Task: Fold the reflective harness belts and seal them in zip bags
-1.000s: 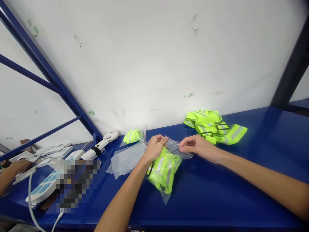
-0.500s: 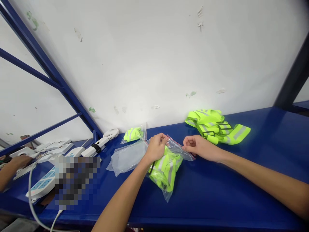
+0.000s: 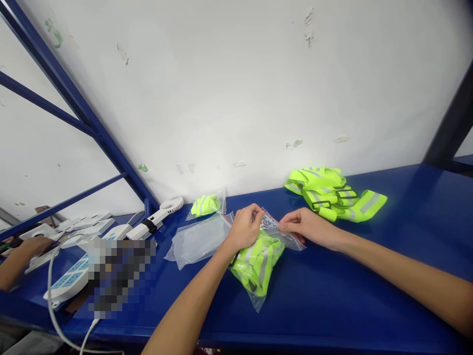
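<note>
A clear zip bag (image 3: 254,301) with a red seal line lies in front of me, a folded neon-yellow reflective strap (image 3: 258,261) bunched inside it. My left hand (image 3: 247,227) is closed on the bag's upper left edge, by the seal. At the right part of the bag's mouth, my right hand (image 3: 303,227) pinches the plastic between thumb and fingers. Flat empty zip bags (image 3: 201,240) lie beside my left wrist. Behind them sits another bagged yellow strap (image 3: 204,205). Loose reflective straps with black buckles (image 3: 325,195) are heaped beyond my right hand.
On the left stand a white handheld fan (image 3: 171,204), a power strip (image 3: 72,278) with a white cable, and a pixelated patch. Another person's hand (image 3: 37,245) is at the far left among white boxes (image 3: 94,229). A blue frame (image 3: 99,138) rises against the white wall.
My right hand has closed to a pinch on the bag's mouth. The bag and my left hand have shifted slightly right in view, as the whole view moved a little.
</note>
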The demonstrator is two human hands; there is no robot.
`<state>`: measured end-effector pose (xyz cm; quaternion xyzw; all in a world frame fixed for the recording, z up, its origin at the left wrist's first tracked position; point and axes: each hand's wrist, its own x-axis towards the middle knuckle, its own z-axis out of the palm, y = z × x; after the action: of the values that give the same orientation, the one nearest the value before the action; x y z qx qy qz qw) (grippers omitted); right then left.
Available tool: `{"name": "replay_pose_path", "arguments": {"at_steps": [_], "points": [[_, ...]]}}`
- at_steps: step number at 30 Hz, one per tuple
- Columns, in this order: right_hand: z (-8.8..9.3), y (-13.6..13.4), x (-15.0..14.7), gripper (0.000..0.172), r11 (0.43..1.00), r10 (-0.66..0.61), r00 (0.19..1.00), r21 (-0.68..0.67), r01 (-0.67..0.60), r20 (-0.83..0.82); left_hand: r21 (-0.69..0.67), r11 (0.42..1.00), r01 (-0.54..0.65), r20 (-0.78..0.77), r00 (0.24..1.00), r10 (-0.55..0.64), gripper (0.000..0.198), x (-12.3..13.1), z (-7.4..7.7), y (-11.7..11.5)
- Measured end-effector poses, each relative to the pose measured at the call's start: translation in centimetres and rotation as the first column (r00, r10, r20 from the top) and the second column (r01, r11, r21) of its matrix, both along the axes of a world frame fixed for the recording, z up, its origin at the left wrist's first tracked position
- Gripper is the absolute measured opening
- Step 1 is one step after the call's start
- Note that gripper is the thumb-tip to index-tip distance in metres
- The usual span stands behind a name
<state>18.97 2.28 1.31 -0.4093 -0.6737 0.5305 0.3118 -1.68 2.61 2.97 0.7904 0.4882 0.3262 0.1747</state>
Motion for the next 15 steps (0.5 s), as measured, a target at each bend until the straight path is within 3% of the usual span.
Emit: {"name": "replay_pose_path", "arguments": {"at_steps": [15], "points": [[0.77, -0.87, -0.42, 0.027, 0.993, -0.010, 0.997, 0.118, 0.001, 0.074, 0.008, 0.998, 0.064, 0.003, 0.998, -0.064, 0.026, 0.13, 0.24, -0.37]]}}
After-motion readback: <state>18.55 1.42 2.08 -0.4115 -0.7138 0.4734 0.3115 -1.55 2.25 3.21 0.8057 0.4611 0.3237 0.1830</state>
